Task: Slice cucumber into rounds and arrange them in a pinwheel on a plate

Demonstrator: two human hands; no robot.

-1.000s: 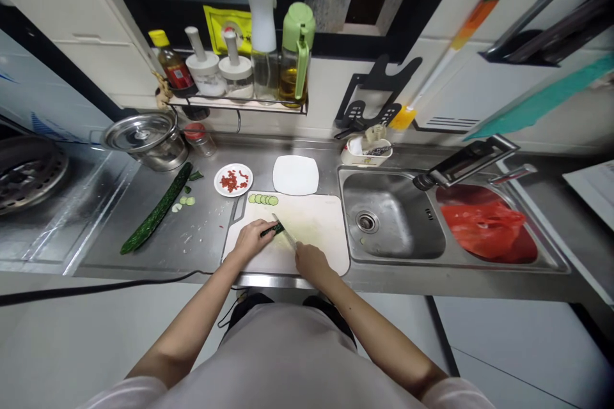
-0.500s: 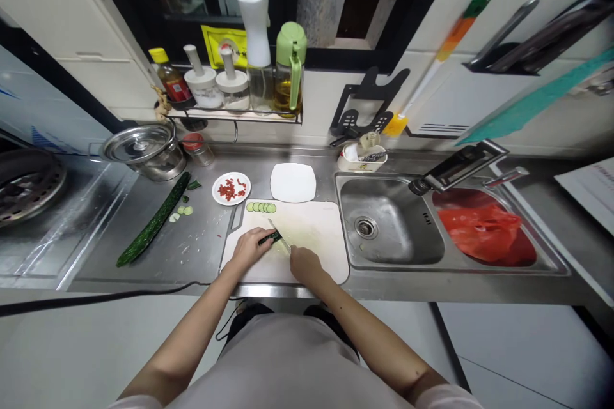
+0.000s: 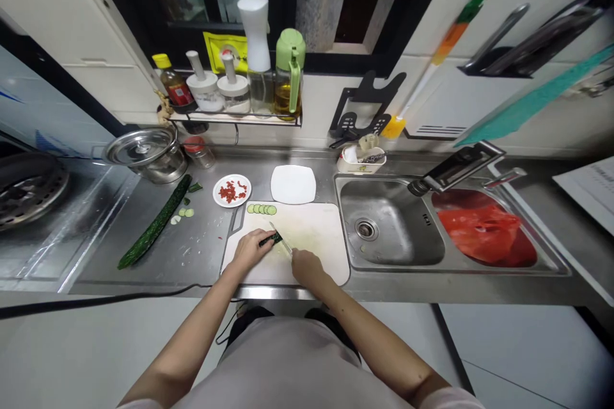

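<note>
On the white cutting board (image 3: pixel 316 255), my left hand (image 3: pixel 252 249) is closed over a dark green piece of cucumber (image 3: pixel 270 239), pressing it down. My right hand (image 3: pixel 307 268) grips a knife (image 3: pixel 282 241), whose blade slants up and left against the right end of that piece. A row of several cucumber slices (image 3: pixel 261 209) lies at the board's upper left. Behind the board stand a white plate with chopped red bits (image 3: pixel 231 190) and a white rectangular plate (image 3: pixel 293 184). The knife's handle is hidden in my fist.
Left of the board lie a long cucumber (image 3: pixel 156 223) and small scraps (image 3: pixel 185 213). A lidded steel pot (image 3: pixel 165 163) and a red-capped jar (image 3: pixel 200 152) stand behind. To the right is a double sink (image 3: pixel 393 223) with a red plastic bag (image 3: pixel 480 233). Above hangs a condiment rack (image 3: pixel 240 118).
The view has shifted slightly. Both hands keep nearly the same place, with the knife still against the cucumber piece.
</note>
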